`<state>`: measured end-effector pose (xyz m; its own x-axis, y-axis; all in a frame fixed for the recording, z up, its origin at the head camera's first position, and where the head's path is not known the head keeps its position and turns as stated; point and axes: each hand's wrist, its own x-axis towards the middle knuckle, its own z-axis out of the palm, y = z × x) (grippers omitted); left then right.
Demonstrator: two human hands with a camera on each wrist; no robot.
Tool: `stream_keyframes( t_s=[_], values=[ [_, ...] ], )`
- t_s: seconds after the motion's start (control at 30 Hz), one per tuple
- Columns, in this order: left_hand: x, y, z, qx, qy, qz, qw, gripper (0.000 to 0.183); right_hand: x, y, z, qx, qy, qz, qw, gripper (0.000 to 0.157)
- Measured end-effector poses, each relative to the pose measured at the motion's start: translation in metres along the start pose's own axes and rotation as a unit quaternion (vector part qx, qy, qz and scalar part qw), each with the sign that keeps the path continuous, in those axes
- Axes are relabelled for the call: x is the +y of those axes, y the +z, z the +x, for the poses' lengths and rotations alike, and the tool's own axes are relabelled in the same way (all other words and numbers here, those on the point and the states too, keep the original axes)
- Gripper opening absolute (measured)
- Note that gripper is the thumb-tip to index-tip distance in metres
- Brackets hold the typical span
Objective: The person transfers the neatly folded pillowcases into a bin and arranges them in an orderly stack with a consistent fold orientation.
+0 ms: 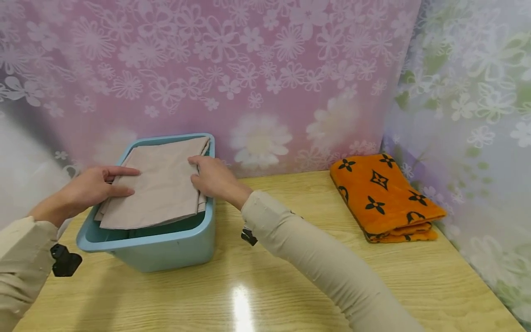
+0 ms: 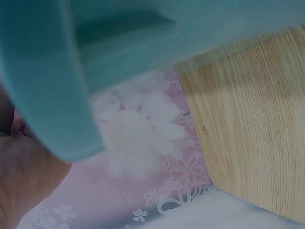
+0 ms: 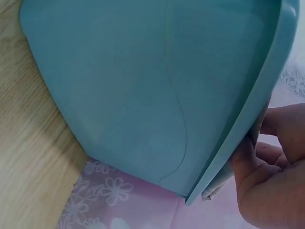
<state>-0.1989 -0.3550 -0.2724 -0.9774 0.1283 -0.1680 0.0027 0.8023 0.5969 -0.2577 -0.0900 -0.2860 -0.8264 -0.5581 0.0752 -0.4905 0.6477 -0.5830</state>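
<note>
A folded beige cloth (image 1: 162,180) lies in the top of a blue plastic bin (image 1: 166,249), slightly tilted, with layered edges at its right side. My left hand (image 1: 89,186) reaches over the bin's left rim, thumb and index finger extended on top of the cloth; its other fingers are mostly hidden. At the cloth's right edge, my right hand (image 1: 217,180) holds the fabric between thumb and fingers, right by the rim. In the right wrist view the right hand (image 3: 271,171) is beside the bin's outer wall (image 3: 119,95), and a bit of cloth (image 3: 219,186) shows below the rim.
An orange folded cloth (image 1: 381,198) with black motifs lies at the right of the wooden table (image 1: 290,286). A pink floral curtain (image 1: 257,83) hangs behind the table, and a pale floral one (image 1: 477,115) hangs along the right side.
</note>
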Motion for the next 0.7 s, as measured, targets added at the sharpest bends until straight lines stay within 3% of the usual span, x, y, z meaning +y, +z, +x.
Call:
stream_keyframes(
  t_s=[0.23, 0.43, 0.6, 0.7],
  values=[
    [0.004, 0.003, 0.001, 0.008, -0.009, 0.010, 0.9999, 0.061, -0.005, 0.003, -0.002, 0.005, -0.007, -0.035, 0.999, 0.044],
    [0.017, 0.009, 0.001, -0.014, -0.008, 0.028, 0.9995, 0.074, -0.011, 0.003, -0.014, -0.005, -0.059, -0.112, 0.992, 0.045],
    [0.028, 0.014, -0.005, -0.029, 0.015, 0.067, 0.9972, 0.080, -0.004, -0.003, -0.020, -0.009, -0.091, -0.091, 0.992, 0.040],
    [0.030, 0.014, -0.009, -0.025, 0.017, 0.064, 0.9975, 0.076, 0.003, -0.007, -0.022, -0.019, -0.110, -0.087, 0.990, 0.041]
  ],
)
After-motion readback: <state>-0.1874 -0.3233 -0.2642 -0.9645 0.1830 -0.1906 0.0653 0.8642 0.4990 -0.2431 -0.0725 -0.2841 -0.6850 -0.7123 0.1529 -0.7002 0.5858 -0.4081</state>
